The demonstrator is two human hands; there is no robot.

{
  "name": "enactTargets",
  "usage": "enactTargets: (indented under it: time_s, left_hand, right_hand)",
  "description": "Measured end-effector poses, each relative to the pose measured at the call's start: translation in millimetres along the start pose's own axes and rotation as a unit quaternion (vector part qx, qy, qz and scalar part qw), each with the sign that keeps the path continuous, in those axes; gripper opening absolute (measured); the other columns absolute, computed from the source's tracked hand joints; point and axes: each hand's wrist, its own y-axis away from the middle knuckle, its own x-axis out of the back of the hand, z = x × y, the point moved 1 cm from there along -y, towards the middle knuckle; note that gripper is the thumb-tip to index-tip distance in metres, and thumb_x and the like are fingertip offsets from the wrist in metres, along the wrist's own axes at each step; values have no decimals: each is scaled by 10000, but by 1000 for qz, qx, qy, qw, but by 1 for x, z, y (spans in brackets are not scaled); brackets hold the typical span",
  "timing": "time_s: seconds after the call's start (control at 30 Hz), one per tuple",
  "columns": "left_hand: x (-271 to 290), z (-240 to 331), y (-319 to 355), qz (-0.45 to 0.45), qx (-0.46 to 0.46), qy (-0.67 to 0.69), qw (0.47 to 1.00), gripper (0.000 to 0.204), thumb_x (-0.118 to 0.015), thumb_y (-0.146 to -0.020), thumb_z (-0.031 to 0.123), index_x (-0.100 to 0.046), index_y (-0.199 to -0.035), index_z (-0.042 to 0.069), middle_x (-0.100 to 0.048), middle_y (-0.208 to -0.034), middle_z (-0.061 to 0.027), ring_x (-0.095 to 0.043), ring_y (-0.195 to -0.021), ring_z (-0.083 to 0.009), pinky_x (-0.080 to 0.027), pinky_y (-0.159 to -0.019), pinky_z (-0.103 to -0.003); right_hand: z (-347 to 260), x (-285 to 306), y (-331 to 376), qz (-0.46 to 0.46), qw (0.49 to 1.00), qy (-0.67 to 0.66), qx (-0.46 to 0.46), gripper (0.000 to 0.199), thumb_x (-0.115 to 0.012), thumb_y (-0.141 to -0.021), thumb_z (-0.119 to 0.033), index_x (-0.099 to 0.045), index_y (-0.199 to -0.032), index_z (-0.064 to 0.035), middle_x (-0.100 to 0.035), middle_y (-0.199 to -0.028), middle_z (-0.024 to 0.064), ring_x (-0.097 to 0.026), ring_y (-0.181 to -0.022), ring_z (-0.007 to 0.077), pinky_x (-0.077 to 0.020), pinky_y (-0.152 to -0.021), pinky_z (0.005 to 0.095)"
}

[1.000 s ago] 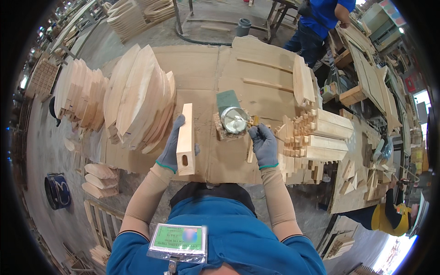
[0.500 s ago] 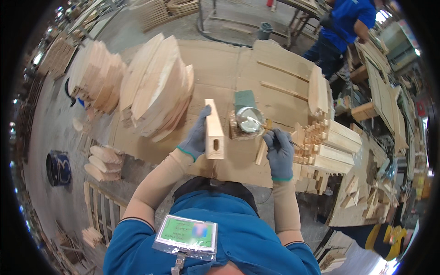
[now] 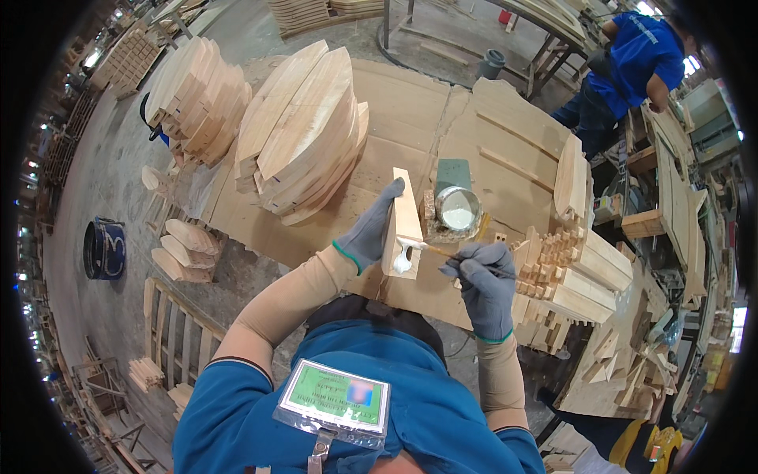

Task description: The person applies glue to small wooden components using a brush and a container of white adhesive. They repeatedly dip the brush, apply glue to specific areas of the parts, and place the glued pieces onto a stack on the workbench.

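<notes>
My left hand, in a grey glove, grips a short pale wooden block held upright on the wooden bench. My right hand, also gloved, holds a thin brush whose tip touches a slot in the block, where white glue shows. Just beyond the block stands an open tin of white glue beside a small green box.
Stacks of curved oval wooden boards lie left on the bench, more further left. Cut wooden parts pile up at right. A person in blue works at the far right. A blue bucket stands on the floor.
My left hand has brought the block closer to the glue tin and stood it upright. My right hand has carried the brush from the tin to the block's slot, leaving white glue there.
</notes>
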Motion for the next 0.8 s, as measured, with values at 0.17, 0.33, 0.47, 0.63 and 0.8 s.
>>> enactTargets:
  time_s: [0.17, 0.33, 0.47, 0.63, 0.8]
  left_hand:
    - [5, 6, 9, -12, 24, -44, 999, 647, -569, -834, 644, -476, -1157, 91, -535, -891, -56, -601, -787, -164, -545, -684, -331]
    - [7, 4, 7, -17, 28, -22, 999, 635, -576, -831, 645, -482, -1143, 100, -527, -870, -41, -590, -772, -149, -539, -669, -322]
    - [-11, 11, 20, 45, 20, -48, 998, 579, -583, -828, 632, -504, -1055, 105, -524, -725, -30, -588, -577, -146, -541, -527, -313]
    - [4, 15, 18, 19, 28, -61, 998, 632, -596, -812, 655, -507, -1110, 105, -523, -846, -35, -585, -748, -141, -540, -630, -327]
    - [6, 13, 17, 26, 22, -44, 998, 633, -596, -811, 655, -511, -1117, 108, -532, -839, -34, -589, -724, -143, -540, -623, -326]
  right_hand:
    - [0, 7, 13, -97, 994, 25, -35, 136, -548, -772, 129, -512, -799, 0, -625, -888, 175, -666, -807, 270, -582, -776, 399]
    - [-3, 1, 0, -32, 999, 17, -6, 133, -569, -762, 112, -514, -787, -7, -624, -859, 175, -659, -791, 253, -577, -773, 397]
    - [-1, 11, 3, -67, 997, 24, -8, 140, -574, -768, 110, -512, -804, -9, -628, -880, 175, -659, -802, 245, -570, -787, 378]
    - [-6, 4, 6, -86, 996, 11, -30, 143, -568, -768, 122, -515, -804, -5, -632, -897, 182, -664, -821, 248, -569, -787, 374]
    - [0, -12, -1, -56, 997, 54, 0, 135, -585, -758, 117, -517, -788, 4, -634, -884, 198, -668, -793, 247, -578, -755, 382]
